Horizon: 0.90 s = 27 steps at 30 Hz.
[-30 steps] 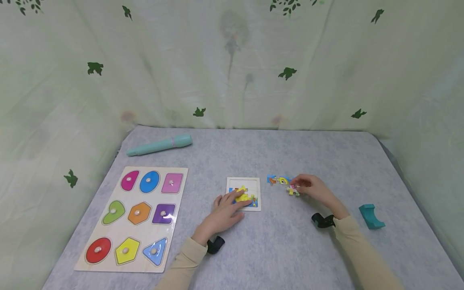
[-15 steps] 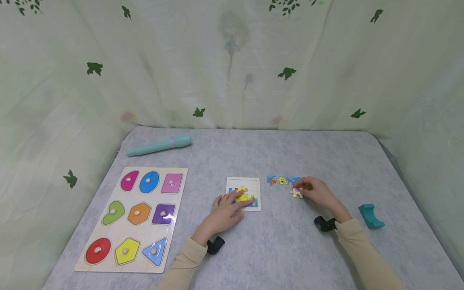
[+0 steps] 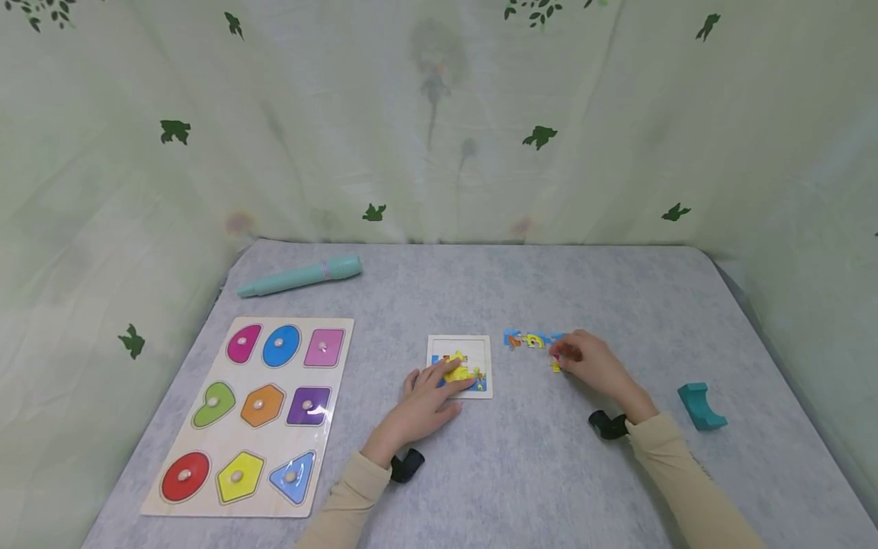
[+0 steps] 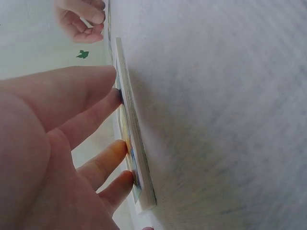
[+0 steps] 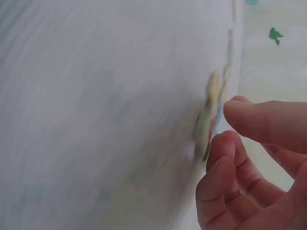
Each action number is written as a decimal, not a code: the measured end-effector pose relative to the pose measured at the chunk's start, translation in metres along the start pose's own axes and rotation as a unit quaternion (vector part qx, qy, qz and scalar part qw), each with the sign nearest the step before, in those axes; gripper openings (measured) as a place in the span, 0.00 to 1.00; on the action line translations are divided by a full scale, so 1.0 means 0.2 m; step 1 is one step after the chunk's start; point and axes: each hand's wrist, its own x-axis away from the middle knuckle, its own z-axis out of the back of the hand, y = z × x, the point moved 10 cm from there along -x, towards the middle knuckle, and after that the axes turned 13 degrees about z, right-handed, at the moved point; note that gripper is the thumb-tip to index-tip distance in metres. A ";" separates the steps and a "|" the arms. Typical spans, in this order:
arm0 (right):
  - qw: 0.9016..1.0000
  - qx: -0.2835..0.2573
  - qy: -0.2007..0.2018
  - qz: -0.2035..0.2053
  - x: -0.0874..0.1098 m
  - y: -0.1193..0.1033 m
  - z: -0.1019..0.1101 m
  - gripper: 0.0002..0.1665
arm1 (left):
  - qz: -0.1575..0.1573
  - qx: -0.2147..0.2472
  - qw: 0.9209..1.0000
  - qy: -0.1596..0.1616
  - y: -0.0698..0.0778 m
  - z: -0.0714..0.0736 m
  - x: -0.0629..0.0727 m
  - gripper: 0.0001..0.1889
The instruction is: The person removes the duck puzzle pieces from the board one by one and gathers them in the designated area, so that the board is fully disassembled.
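Note:
My left hand [image 3: 421,404] rests with extended fingers on a small jigsaw puzzle in a white-framed tray [image 3: 484,347]. In the left wrist view its fingertips press on the picture inside the tray's edge [image 4: 146,203]. To the right of the tray, my right hand [image 3: 593,366] has its fingers curled at a pink and yellow jigsaw piece [image 3: 555,366], pinching it close over the table. Its fingers partly cover the piece. Just behind it lies a row of loose jigsaw pieces [image 3: 533,341], blue, yellow and brown, the right end hidden by the hand.
On the left lies a wooden shape board [image 3: 274,438] with several coloured knobbed shapes. A mint-green pen-shaped case [image 3: 302,277] is at the back left. A teal curved block [image 3: 701,406] sits near my right forearm. A pale curtain stands behind the table.
My right hand has shifted slightly right and then back left, and the pink and yellow jigsaw piece now shows turned differently. The left hand has stayed on the tray.

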 end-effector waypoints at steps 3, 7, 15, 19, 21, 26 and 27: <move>0.999 -0.048 0.006 0.010 -0.04 -0.04 -0.03 0.09 | -0.003 -0.003 1.000 -0.001 0.00 0.00 0.00 0.23; 0.995 -0.096 -0.013 0.022 -0.13 -0.13 -0.12 0.09 | -0.010 -0.006 1.000 0.004 0.00 0.01 0.01 0.23; 0.988 -0.129 -0.053 0.058 -0.30 -0.33 -0.35 0.11 | 0.002 -0.017 1.000 0.023 -0.04 0.03 0.04 0.23; 0.989 -0.123 -0.062 0.057 -0.36 -0.38 -0.42 0.13 | 0.005 -0.010 1.000 0.027 -0.05 0.05 0.05 0.22; 0.989 -0.117 -0.067 0.053 -0.38 -0.40 -0.45 0.14 | 0.001 -0.005 1.000 0.025 -0.05 0.05 0.06 0.21; 0.990 -0.104 -0.079 0.049 -0.40 -0.41 -0.49 0.14 | -0.006 -0.001 1.000 0.027 -0.04 0.06 0.07 0.21; 0.990 -0.102 -0.082 0.047 -0.40 -0.41 -0.50 0.14 | -0.007 -0.002 1.000 0.028 -0.04 0.06 0.07 0.21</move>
